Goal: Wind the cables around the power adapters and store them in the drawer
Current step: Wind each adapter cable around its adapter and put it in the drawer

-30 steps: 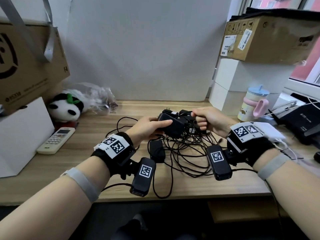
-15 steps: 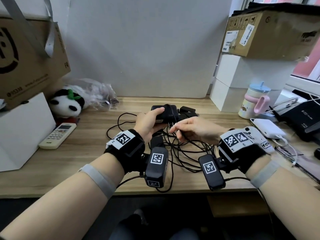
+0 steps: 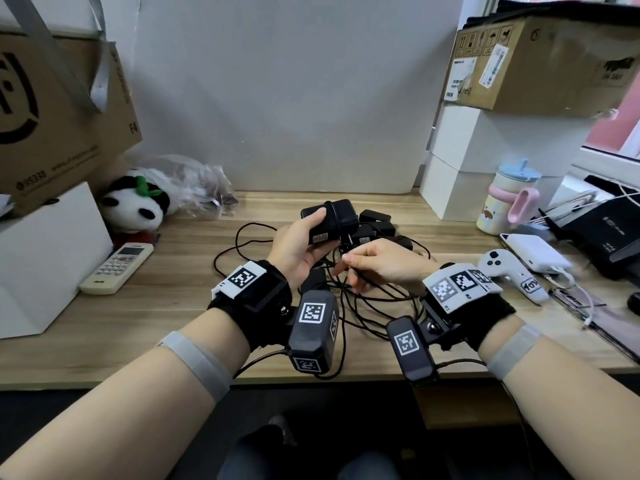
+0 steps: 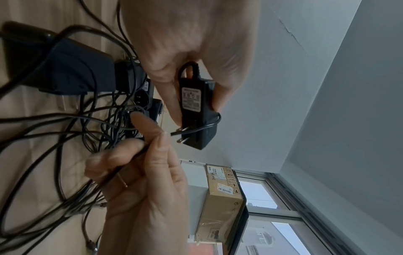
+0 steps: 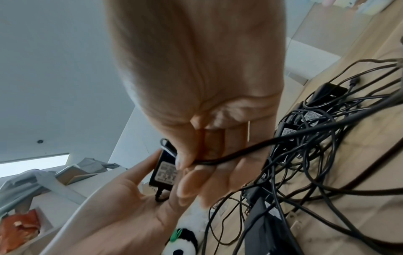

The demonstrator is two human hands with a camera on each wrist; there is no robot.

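My left hand (image 3: 298,244) grips a black power adapter (image 3: 331,220) lifted above the desk, thumb on top, its label facing me. In the left wrist view the adapter (image 4: 194,105) shows its plug prongs, with a thin cable looped once across its end. My right hand (image 3: 375,262) pinches that black cable (image 5: 220,157) between thumb and forefinger just below the adapter. A tangle of black cables (image 3: 367,299) and several more adapters (image 3: 375,223) lie on the wooden desk (image 3: 166,306) under both hands. No drawer is in view.
A white remote (image 3: 117,267) and a panda plush (image 3: 136,206) lie at the left beside a white box (image 3: 45,258). At the right stand white boxes (image 3: 460,188), a pastel cup (image 3: 507,199), a white game controller (image 3: 512,275), a power bank (image 3: 536,252) and a black device (image 3: 602,233).
My left hand has turned the adapter and raised it slightly. My right hand has come down and leftward from beside the adapter to pinch the cable below it.
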